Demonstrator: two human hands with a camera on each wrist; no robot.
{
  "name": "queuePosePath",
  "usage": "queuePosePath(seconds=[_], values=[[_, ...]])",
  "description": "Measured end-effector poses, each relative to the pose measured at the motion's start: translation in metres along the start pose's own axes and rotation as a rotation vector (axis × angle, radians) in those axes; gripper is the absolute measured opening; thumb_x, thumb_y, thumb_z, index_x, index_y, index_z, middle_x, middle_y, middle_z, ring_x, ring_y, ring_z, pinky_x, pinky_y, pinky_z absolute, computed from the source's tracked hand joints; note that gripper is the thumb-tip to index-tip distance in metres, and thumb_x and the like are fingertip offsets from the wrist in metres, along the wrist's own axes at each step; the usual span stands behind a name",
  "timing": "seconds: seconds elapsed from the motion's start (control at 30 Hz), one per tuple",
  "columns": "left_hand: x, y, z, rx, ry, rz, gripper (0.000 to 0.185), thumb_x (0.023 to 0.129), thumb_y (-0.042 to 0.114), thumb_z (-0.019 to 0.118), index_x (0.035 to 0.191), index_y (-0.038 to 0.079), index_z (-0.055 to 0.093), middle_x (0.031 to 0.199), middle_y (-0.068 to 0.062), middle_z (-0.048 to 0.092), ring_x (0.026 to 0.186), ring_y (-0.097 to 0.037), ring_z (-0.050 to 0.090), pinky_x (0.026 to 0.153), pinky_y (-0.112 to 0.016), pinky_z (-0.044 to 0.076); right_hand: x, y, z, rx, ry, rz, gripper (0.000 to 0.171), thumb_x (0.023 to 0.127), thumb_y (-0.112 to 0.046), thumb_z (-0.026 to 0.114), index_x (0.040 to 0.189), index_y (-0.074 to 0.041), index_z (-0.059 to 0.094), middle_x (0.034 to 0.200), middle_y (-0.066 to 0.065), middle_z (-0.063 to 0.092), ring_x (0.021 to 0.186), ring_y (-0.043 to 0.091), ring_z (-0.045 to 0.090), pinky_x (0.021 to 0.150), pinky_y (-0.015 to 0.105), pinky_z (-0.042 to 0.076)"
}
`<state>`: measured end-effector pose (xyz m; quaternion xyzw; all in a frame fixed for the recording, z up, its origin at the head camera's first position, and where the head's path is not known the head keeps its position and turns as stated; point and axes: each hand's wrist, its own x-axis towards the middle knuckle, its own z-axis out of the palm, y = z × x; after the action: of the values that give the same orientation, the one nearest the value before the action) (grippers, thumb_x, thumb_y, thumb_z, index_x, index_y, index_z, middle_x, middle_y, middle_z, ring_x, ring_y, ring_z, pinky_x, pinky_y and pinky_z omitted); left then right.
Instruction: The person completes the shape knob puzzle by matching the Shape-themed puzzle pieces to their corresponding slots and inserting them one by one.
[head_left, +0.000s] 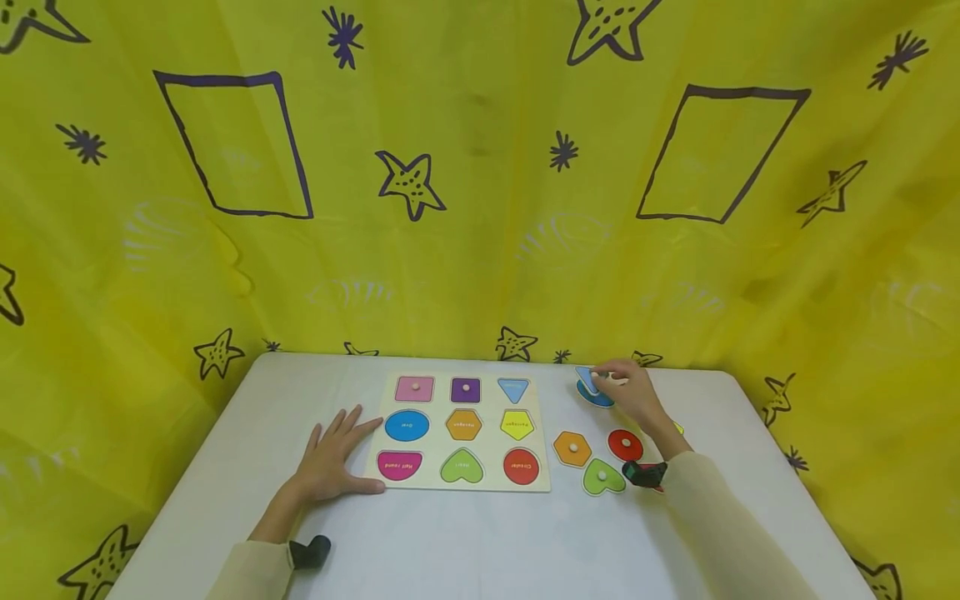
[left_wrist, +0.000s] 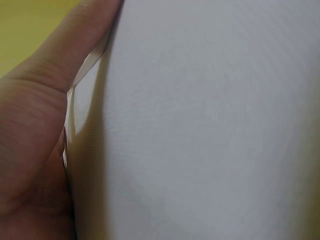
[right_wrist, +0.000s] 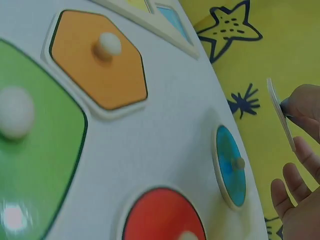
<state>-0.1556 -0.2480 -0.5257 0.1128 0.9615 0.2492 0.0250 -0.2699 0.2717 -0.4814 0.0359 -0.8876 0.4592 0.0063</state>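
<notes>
Left hand [head_left: 333, 454] lies flat, fingers spread, on the table [head_left: 465, 542] touching the puzzle board [head_left: 461, 433] edge; farther right, past loose green, orange, red pieces, right hand [head_left: 633, 392] pinches a blue triangle piece [head_left: 587, 379], lifted above the blue oval piece [head_left: 596, 397].

Both hands out, L flat, R pinching.
Left hand [head_left: 333, 457] lies palm down, fingers straight and spread, pointing fwd-right; forearm in a pale sleeve runs back to the near-left. Right hand [head_left: 628, 390] reaches far fwd-right, wrist raised, thumb and fingertips [right_wrist: 295, 106] pinched together, other fingers loosely curled.
</notes>
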Motion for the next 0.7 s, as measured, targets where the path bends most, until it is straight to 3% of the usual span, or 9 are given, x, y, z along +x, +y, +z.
queuePosePath(seconds=[0.37, 0.7], values=[[-0.001, 0.001, 0.0, -0.001, -0.001, 0.0, 0.107, 0.065, 0.063, 0.087, 0.154, 0.019, 0.048, 0.165, -0.025, 0.027, 0.152, -0.052, 0.012, 0.115, -0.078, -0.001, 0.011, -0.017, 0.028, 0.038, -0.012, -0.053, 0.025, 0.1, -0.021, 0.07, 0.12, -0.008, 0.075, 0.135, 0.019, 0.054, 0.119, 0.038, 0.05, 0.095, 0.053, 0.047], [0.001, 0.0, 0.001, -0.011, -0.012, -0.005, 0.108, 0.065, 0.064, 0.086, 0.156, 0.02, 0.047, 0.167, -0.023, 0.024, 0.153, -0.051, 0.011, 0.116, -0.076, -0.003, 0.019, -0.03, 0.059, 0.056, -0.016, -0.032, 0.022, 0.099, -0.021, 0.071, 0.118, -0.011, 0.077, 0.136, 0.016, 0.056, 0.119, 0.037, 0.049, 0.097, 0.053, 0.045]])
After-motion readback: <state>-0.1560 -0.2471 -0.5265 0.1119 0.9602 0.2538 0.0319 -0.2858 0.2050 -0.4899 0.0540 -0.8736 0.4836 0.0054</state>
